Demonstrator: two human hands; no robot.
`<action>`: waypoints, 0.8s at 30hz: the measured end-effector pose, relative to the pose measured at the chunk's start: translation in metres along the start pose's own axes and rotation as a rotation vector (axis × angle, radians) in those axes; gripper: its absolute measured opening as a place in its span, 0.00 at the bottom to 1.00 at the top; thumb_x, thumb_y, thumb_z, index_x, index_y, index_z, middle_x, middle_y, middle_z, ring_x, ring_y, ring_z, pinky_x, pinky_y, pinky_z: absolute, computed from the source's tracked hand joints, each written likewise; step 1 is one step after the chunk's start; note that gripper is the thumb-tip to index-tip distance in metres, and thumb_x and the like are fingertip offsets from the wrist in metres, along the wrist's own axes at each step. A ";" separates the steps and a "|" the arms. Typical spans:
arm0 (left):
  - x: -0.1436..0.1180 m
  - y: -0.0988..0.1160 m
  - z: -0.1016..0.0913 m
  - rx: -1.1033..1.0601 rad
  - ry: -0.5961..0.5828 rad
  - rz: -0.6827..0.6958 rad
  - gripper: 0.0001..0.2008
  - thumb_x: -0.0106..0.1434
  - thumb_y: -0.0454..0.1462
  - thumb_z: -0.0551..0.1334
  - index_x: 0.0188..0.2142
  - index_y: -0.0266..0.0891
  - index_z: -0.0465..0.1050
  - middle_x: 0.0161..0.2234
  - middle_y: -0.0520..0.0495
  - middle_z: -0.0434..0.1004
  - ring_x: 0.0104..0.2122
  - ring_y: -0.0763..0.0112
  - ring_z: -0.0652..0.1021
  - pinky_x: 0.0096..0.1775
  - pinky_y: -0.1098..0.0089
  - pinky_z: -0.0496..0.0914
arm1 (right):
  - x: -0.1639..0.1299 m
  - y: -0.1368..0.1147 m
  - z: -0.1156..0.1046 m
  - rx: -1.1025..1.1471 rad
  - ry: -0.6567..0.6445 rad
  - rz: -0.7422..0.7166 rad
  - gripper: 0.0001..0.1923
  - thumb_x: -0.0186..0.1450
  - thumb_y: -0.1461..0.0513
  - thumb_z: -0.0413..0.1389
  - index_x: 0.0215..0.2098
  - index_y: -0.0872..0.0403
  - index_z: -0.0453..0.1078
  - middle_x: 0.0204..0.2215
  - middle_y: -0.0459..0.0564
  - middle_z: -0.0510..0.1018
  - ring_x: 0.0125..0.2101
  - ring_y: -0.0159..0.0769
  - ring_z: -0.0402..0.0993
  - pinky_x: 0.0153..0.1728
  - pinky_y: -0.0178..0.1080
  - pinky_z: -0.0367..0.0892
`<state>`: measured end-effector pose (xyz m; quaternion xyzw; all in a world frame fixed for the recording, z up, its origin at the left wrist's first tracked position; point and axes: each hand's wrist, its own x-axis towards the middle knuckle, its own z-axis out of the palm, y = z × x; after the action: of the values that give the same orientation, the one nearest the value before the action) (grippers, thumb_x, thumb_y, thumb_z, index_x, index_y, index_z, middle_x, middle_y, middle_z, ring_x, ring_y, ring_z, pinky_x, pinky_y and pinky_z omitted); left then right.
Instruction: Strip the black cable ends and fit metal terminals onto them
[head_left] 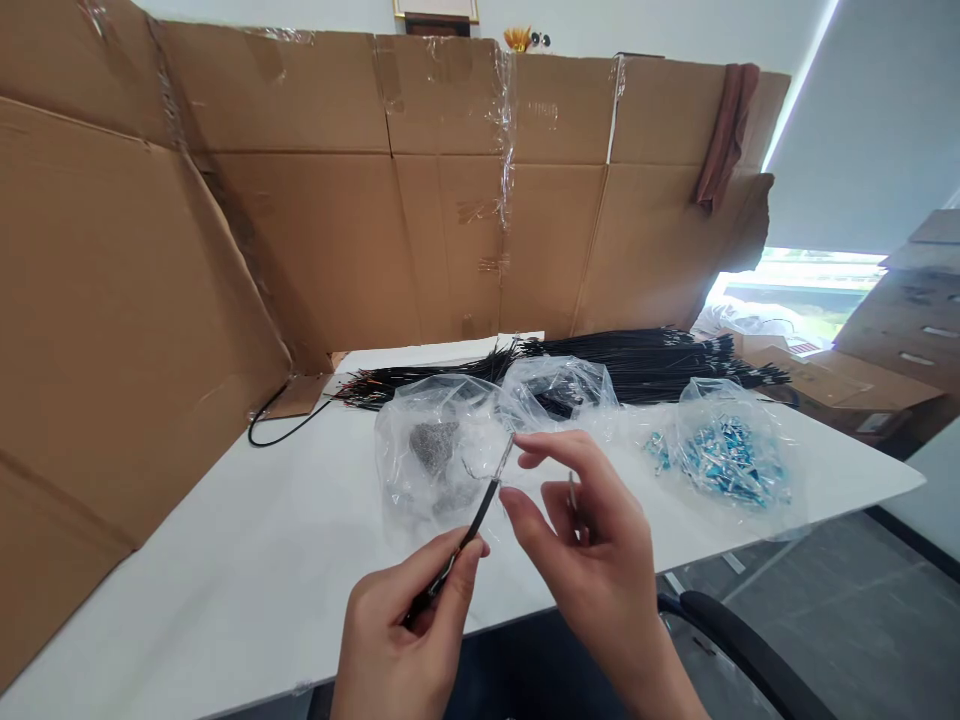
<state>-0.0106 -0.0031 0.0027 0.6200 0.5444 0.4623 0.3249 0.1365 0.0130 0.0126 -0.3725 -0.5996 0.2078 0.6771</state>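
My left hand [412,620] pinches a black cable [480,511] between thumb and fingers, its stripped end pointing up and away. Bare silvery wire strands [505,458] stick out of the cable's end, and one thin strand bends off to the left. My right hand [589,535] is at that end, index fingertip at the tip of the strands and thumb just beside the cable, the two apart. Its other fingers are curled around a small thin grey metallic piece [573,492], mostly hidden.
Behind my hands lie clear plastic bags [405,450] and a long bundle of black cables [637,365]. A bag of blue-and-silver terminals [731,460] is on the right of the white table [247,570]. Cardboard walls [300,240] enclose the back and left. A chair armrest [742,640] stands at lower right.
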 end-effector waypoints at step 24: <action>-0.001 -0.004 -0.001 0.035 0.171 0.092 0.09 0.56 0.42 0.68 0.35 0.44 0.84 0.31 0.48 0.85 0.26 0.62 0.80 0.27 0.74 0.73 | -0.010 0.012 0.000 -0.030 -0.141 -0.254 0.20 0.63 0.69 0.58 0.52 0.46 0.70 0.37 0.47 0.72 0.18 0.24 0.61 0.14 0.31 0.58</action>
<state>-0.0132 -0.0033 -0.0004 0.6081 0.5490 0.5185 0.2447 0.1365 0.0137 -0.0031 -0.2884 -0.6910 0.1372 0.6485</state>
